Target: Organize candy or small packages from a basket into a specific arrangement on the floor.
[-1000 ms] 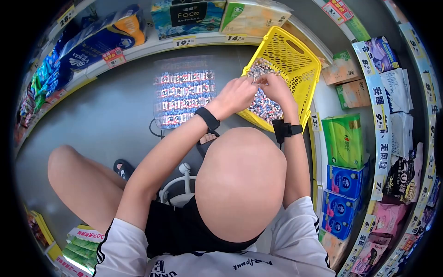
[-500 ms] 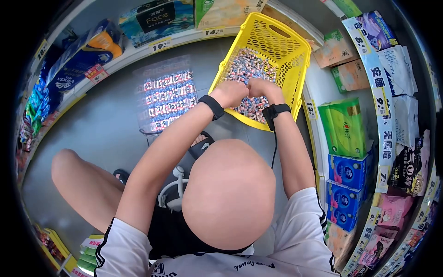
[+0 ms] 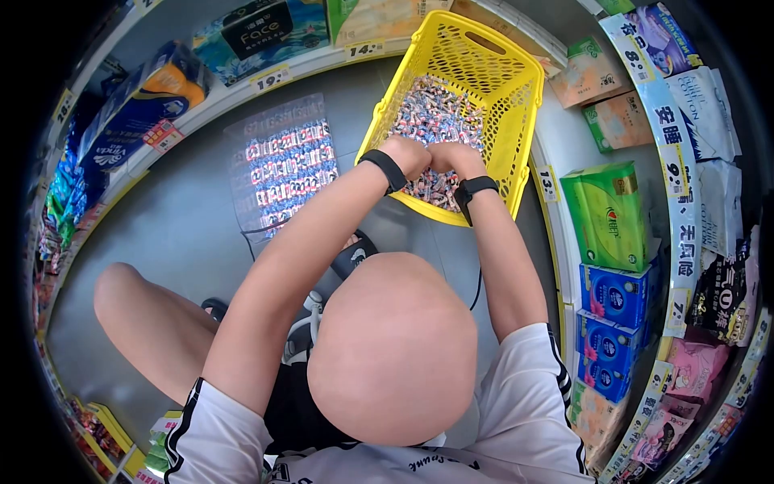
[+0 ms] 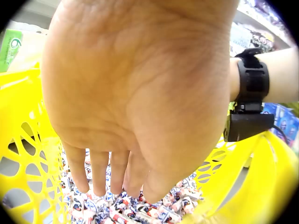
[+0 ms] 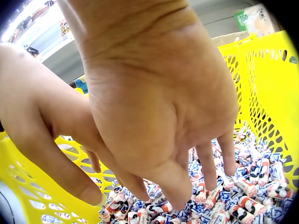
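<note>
Both hands are inside a yellow plastic basket (image 3: 516,105), over a heap of small wrapped candies (image 3: 439,109) in white, blue and red. My left hand (image 3: 407,157) and right hand (image 3: 457,159) meet side by side in the head view, their fingers hidden beneath them. In the left wrist view the left palm (image 4: 135,93) faces the camera, with straight fingers (image 4: 99,172) hanging down to the candies. The right wrist view shows the right hand (image 5: 159,102) with loosely extended fingers (image 5: 205,165) pointing into the heap. No candy shows in either hand.
Left of the basket, a clear sheet with rows of candies (image 3: 290,165) lies on the grey floor. Shelves curve around, bearing a green tissue pack (image 3: 609,218), blue tissue packs (image 3: 609,294) and pouches. The person's knee (image 3: 395,347) rises between the arms. A black cable (image 3: 477,290) hangs below the right wrist.
The head view has shifted, so basket and candy rows sit further left and higher. The hands, earlier with bent fingers together above the candies, now point down into the heap.
</note>
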`<state>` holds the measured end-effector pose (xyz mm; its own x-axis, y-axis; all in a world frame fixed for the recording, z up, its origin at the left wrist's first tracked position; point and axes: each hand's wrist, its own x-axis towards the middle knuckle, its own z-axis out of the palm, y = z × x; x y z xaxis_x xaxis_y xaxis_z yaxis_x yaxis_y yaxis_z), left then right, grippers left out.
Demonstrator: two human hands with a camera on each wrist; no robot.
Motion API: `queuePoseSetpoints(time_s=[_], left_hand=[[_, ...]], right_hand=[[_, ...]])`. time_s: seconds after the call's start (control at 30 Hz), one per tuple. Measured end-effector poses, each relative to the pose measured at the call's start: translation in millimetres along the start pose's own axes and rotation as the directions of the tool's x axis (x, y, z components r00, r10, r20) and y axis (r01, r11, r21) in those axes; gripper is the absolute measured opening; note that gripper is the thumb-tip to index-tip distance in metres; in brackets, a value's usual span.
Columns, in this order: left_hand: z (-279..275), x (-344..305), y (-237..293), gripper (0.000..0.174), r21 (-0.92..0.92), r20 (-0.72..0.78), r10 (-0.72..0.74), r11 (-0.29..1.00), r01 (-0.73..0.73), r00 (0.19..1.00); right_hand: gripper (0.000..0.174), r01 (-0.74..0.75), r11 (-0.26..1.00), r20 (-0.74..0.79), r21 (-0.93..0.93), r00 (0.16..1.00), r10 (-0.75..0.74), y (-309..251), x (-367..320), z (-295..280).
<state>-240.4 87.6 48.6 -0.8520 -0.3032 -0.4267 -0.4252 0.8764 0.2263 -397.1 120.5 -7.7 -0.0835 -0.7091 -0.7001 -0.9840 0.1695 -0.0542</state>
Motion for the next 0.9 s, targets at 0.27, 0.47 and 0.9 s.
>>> queuePoseSetpoints(time_s=[0.27, 0.47, 0.9], left_hand=[[3.4, 13.0, 5.7, 0.022, -0.025, -0.013, -0.030, 0.999, 0.030, 0.999], [4.1, 12.6, 4.3, 0.023, 0.055, 0.003, -0.026, 0.998, 0.025, 1.000], [-12.2, -7.1, 9.6, 0.048, -0.007, 0.089, -0.012, 1.000, 0.012, 0.996]], right_hand=[[0.039, -0.063, 0.995, 0.030, 0.071, 0.998, 0.061, 0.7, -18.7, -7.1], [0.040, -0.138, 0.988, 0.083, 0.066, 0.988, 0.132, -7.4, -22.8, -15.5], [0.050, 0.095, 0.976, 0.155, 0.196, 0.980, -0.127, 16.0, -44.3, -52.6]])
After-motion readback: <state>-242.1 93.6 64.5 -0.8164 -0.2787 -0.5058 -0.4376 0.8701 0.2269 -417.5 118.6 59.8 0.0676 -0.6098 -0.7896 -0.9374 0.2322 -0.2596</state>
